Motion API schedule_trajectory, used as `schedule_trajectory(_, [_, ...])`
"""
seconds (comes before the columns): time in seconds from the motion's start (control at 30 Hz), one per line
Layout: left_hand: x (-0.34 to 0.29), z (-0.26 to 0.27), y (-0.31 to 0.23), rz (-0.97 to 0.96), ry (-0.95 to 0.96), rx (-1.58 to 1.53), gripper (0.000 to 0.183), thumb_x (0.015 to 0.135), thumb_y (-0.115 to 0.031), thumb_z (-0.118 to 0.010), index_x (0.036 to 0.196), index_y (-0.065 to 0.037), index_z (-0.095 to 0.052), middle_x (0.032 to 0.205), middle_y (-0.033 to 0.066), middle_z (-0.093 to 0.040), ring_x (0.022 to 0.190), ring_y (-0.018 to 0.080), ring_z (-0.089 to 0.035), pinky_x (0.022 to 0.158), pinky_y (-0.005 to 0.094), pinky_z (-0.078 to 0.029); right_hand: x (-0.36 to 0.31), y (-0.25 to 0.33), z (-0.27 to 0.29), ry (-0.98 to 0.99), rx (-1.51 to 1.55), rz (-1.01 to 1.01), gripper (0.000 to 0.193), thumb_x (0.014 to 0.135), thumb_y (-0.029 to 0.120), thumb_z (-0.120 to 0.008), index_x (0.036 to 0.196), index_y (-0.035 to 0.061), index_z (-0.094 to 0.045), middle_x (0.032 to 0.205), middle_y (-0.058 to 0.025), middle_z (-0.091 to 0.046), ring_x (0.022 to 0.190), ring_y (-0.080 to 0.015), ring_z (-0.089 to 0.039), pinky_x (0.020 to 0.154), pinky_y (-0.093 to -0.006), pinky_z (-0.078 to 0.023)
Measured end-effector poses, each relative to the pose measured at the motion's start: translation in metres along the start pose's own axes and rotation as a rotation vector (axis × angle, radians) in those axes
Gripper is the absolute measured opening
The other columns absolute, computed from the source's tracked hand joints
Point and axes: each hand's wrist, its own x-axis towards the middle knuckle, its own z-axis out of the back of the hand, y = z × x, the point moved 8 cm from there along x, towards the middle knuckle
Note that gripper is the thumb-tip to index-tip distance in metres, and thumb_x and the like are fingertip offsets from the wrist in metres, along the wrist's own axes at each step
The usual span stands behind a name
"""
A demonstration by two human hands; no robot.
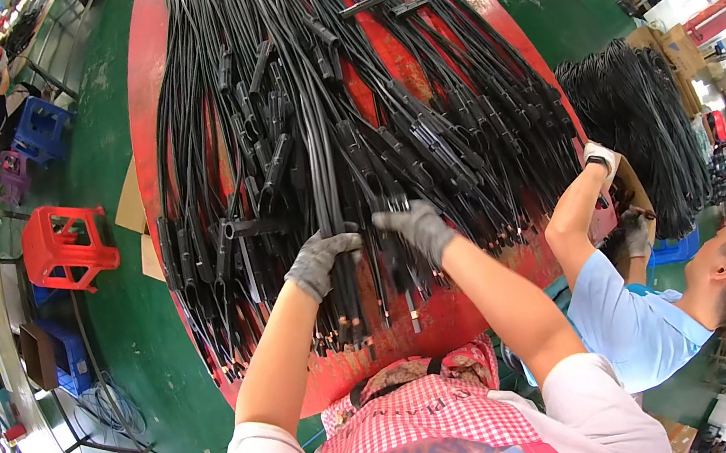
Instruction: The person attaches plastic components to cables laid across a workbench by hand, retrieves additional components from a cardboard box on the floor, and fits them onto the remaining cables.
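Observation:
Many long black cables [318, 138] run down a red table, with dark moulded parts along them and bare copper-coloured tips at the near end. My left hand [325, 260], in a grey glove, is closed around a thick bundle near its lower end. To its right, my right hand [421, 228], also grey-gloved, has its fingers curled onto several black cables; the strands below it are blurred. The tips of the left bundle [351, 329] hang below my left hand. The palms of both hands are hidden.
The red table [314, 393] has its near edge at my waist. Close on the right, a co-worker [637, 315] in light blue reaches to the table's edge. Behind the co-worker is a heap of black cables [639, 123]. A red stool [69, 247] stands on the green floor at left.

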Motion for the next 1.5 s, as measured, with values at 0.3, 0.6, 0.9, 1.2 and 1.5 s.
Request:
schedule_trajectory(0.3, [-0.030, 0.003, -0.043, -0.057, 0.124, -0.243, 0.040, 0.071, -0.006, -0.065, 0.107, 0.003, -0.051, 0.068, 0.0050, -0.059, 0.059, 0.0154, -0.059, 0.055, 0.0244, -0.049, 0.031, 0.136, 0.017, -0.294, -0.381, 0.282, 0.042, 0.065, 0.034, -0.071, 0.091, 0.0015, -0.064, 0.083, -0.0137, -0.064, 0.075, -0.0237, -0.061, 0.074, -0.0353, -0.045])
schedule_trajectory(0.6, [-0.040, 0.023, -0.050, -0.039, 0.088, -0.068, 0.041, 0.072, -0.013, -0.067, 0.107, 0.002, -0.052, 0.076, 0.0057, -0.060, 0.064, 0.0145, -0.058, 0.060, 0.0263, -0.050, 0.040, 0.097, -0.027, -0.277, -0.634, 0.462, 0.037, 0.068, 0.040, -0.068, 0.080, 0.0055, -0.064, 0.077, -0.0129, -0.063, 0.074, -0.0261, -0.061, 0.070, -0.0350, -0.047])
schedule_trajectory(0.9, [-0.015, -0.019, -0.019, 0.000, 0.133, -0.068, 0.024, 0.072, -0.014, -0.070, 0.090, 0.000, -0.062, 0.078, 0.0041, -0.062, 0.057, 0.0096, -0.054, 0.055, 0.0224, -0.046, -0.092, -0.027, -0.006, 0.532, 0.377, -0.214, 0.046, 0.082, 0.050, -0.051, 0.095, 0.0066, -0.050, 0.070, -0.0063, -0.058, 0.058, -0.0156, -0.059, 0.050, -0.0290, -0.049])
schedule_trajectory(1.2, [0.011, -0.062, -0.007, -0.041, 0.124, -0.095, 0.027, 0.070, -0.016, -0.071, 0.089, 0.002, -0.062, 0.072, 0.0025, -0.061, 0.055, 0.0102, -0.054, 0.054, 0.0218, -0.046, -0.189, -0.071, 0.002, 0.664, 0.455, -0.208, 0.046, 0.083, 0.046, -0.051, 0.102, 0.0049, -0.049, 0.074, -0.0074, -0.057, 0.057, -0.0150, -0.057, 0.051, -0.0258, -0.048])
schedule_trajectory(1.5, [0.015, -0.063, -0.001, -0.040, 0.072, -0.068, 0.018, 0.071, -0.012, -0.071, 0.083, -0.001, -0.063, 0.065, 0.0037, -0.060, 0.053, 0.0104, -0.055, 0.050, 0.0210, -0.046, -0.195, -0.077, 0.013, 0.634, 0.693, -0.297, 0.045, 0.083, 0.046, -0.051, 0.103, 0.0049, -0.051, 0.072, -0.0073, -0.058, 0.056, -0.0156, -0.057, 0.048, -0.0260, -0.049])
